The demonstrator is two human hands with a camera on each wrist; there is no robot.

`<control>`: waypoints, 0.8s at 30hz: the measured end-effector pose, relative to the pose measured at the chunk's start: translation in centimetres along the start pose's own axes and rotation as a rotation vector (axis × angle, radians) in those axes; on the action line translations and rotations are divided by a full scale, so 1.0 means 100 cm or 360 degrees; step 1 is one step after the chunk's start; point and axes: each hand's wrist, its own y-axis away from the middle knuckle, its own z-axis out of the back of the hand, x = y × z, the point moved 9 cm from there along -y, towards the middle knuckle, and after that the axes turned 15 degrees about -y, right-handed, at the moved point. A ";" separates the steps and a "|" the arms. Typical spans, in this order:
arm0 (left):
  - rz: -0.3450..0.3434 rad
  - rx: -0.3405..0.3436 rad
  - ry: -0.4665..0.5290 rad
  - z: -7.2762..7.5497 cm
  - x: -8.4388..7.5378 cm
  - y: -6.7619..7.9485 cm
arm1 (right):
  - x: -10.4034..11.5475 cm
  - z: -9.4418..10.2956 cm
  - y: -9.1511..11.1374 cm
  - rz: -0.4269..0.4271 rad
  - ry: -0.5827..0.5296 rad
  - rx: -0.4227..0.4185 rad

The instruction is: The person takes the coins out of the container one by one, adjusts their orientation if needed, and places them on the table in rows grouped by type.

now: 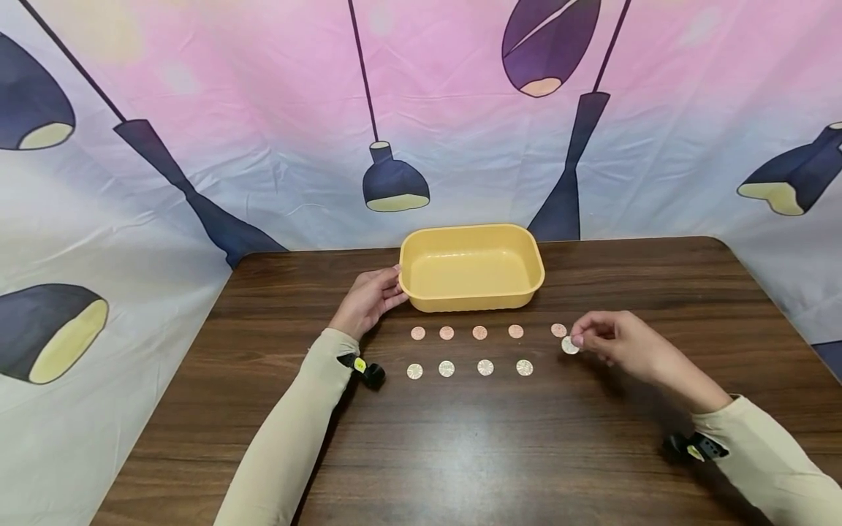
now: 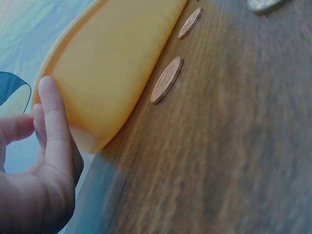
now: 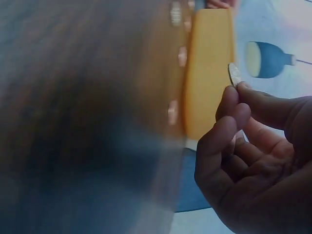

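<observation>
My right hand [image 1: 621, 340] pinches a silver-coloured coin [image 1: 570, 345] between thumb and fingertips, above the table. In the right wrist view that coin [image 3: 234, 74] stands up edgewise from the fingertips. Just beyond it lies a copper-coloured coin [image 1: 558, 330], the rightmost of a row of several copper ones. A yellow plastic basin [image 1: 470, 302] stands at the back of the table. On its left end, my left hand [image 1: 370, 298] holds the rim, with fingers against the outer wall [image 2: 107, 73].
Nearer than the copper row, several silver-coloured coins [image 1: 485, 367] lie in a second row on the dark wooden table [image 1: 460, 453]. A patterned cloth [image 1: 289, 146] with printed lamps hangs behind the table's back edge.
</observation>
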 end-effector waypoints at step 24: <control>0.0008 -0.0011 0.0031 0.000 0.002 -0.001 | -0.024 -0.015 0.001 -0.0043 0.0465 0.0062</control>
